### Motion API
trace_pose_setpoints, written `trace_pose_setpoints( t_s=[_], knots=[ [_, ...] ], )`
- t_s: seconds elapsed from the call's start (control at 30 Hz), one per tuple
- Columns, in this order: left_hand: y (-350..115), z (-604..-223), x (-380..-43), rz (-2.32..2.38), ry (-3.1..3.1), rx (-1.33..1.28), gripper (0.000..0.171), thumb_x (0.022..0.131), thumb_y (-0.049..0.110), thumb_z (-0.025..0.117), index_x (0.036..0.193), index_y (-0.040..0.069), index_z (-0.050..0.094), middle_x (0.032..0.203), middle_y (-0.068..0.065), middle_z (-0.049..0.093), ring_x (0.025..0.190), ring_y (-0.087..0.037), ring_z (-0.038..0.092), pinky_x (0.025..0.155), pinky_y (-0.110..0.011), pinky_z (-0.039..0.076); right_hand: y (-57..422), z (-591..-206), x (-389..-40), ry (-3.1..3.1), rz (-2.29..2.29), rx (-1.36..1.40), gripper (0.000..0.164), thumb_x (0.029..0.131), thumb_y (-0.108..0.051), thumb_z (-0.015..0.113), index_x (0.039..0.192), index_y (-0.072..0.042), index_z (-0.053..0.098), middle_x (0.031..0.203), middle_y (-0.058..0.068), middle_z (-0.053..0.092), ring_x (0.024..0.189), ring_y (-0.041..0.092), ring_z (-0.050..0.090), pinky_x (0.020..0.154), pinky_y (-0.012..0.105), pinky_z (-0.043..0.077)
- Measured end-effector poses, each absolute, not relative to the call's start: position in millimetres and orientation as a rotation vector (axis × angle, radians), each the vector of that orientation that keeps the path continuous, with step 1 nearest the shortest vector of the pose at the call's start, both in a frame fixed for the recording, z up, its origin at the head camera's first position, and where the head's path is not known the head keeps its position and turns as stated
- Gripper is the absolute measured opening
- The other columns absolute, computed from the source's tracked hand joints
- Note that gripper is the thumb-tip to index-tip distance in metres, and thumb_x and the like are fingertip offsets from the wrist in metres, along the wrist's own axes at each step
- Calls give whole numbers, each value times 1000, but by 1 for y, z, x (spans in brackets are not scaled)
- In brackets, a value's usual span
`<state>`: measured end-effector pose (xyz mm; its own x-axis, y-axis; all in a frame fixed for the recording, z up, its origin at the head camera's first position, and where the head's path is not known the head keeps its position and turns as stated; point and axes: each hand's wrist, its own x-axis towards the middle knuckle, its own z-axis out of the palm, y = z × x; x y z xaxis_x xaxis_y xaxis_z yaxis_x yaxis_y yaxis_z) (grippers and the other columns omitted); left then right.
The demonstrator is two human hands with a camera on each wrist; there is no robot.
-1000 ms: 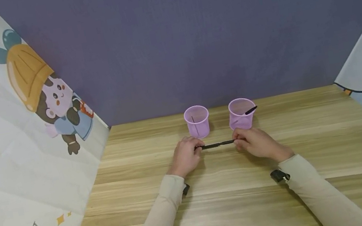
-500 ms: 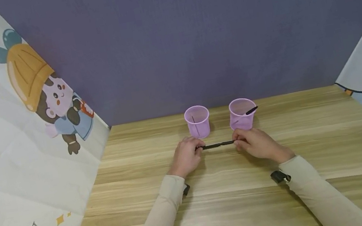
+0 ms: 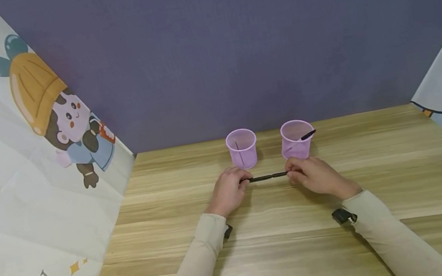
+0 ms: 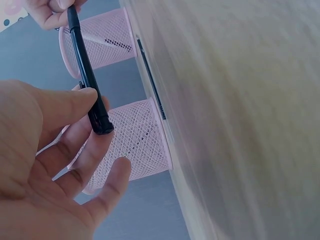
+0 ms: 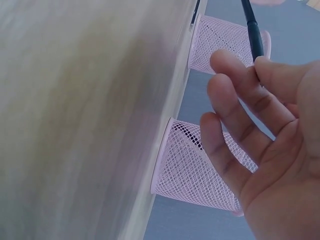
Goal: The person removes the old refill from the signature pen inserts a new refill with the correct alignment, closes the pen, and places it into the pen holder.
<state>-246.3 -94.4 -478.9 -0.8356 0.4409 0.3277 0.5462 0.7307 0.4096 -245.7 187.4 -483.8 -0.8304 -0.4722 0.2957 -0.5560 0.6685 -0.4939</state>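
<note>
Both hands hold one black pen (image 3: pixel 265 177) level between them, over the table in front of two pink mesh cups. My left hand (image 3: pixel 227 192) pinches the blunt end with the clip (image 4: pixel 81 86) between thumb and fingers. The narrower end is pinched by thumb and index finger of my right hand (image 3: pixel 315 177), its other fingers loosely bent; the tip is hidden there. A seam rings the pen (image 4: pixel 75 30) near the right hand. On the tabletop beyond it lies a thin dark stick (image 4: pixel 151 80), apart from the pen.
The left mesh cup (image 3: pixel 244 158) shows a thin dark stick (image 3: pixel 238 147) in it. In the right cup (image 3: pixel 289 145) a slim item with a black end (image 3: pixel 308 134) leans on the rim. Behind the wooden table (image 3: pixel 286 255) stands a dark blue-grey panel (image 3: pixel 249 44), with printed cloths at both sides.
</note>
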Motion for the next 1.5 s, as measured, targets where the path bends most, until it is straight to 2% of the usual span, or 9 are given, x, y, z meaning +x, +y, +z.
trace_pose_setpoints(
  t_s=[0.3, 0.83, 1.23, 1.5],
  knots=[
    [-94, -479, -247, -764, -2708, -784, 11, 93, 7, 72, 102, 12, 77, 106, -2, 76, 107, -21, 68, 100, -38, 54, 189, -482, -245, -2749, 892, 857, 3, 99, -13, 66, 96, -14, 67, 74, -12, 67, 68, -1, 58, 65, 27, 48],
    [-93, -479, -248, -798, -2693, -801, 12, 93, 5, 71, 102, 11, 77, 107, -3, 76, 108, -21, 69, 101, -38, 54, 189, -483, -244, -2740, 881, 869, 12, 103, -13, 60, 94, -9, 66, 70, -10, 66, 64, -1, 55, 62, 27, 46],
    [-95, -480, -247, -806, -2689, -830, 12, 93, 4, 71, 103, 10, 76, 107, -3, 76, 108, -22, 69, 102, -38, 54, 187, -480, -241, -2758, 869, 874, 16, 103, -14, 60, 89, -11, 66, 65, -12, 64, 62, -3, 56, 70, 34, 53],
    [-94, -480, -248, -799, -2684, -841, 12, 94, 5, 71, 103, 11, 77, 107, -3, 76, 108, -21, 69, 102, -37, 54, 188, -482, -242, -2761, 842, 879, 21, 104, -16, 58, 84, -14, 65, 62, -14, 62, 60, -5, 54, 67, 32, 51]
  ],
)
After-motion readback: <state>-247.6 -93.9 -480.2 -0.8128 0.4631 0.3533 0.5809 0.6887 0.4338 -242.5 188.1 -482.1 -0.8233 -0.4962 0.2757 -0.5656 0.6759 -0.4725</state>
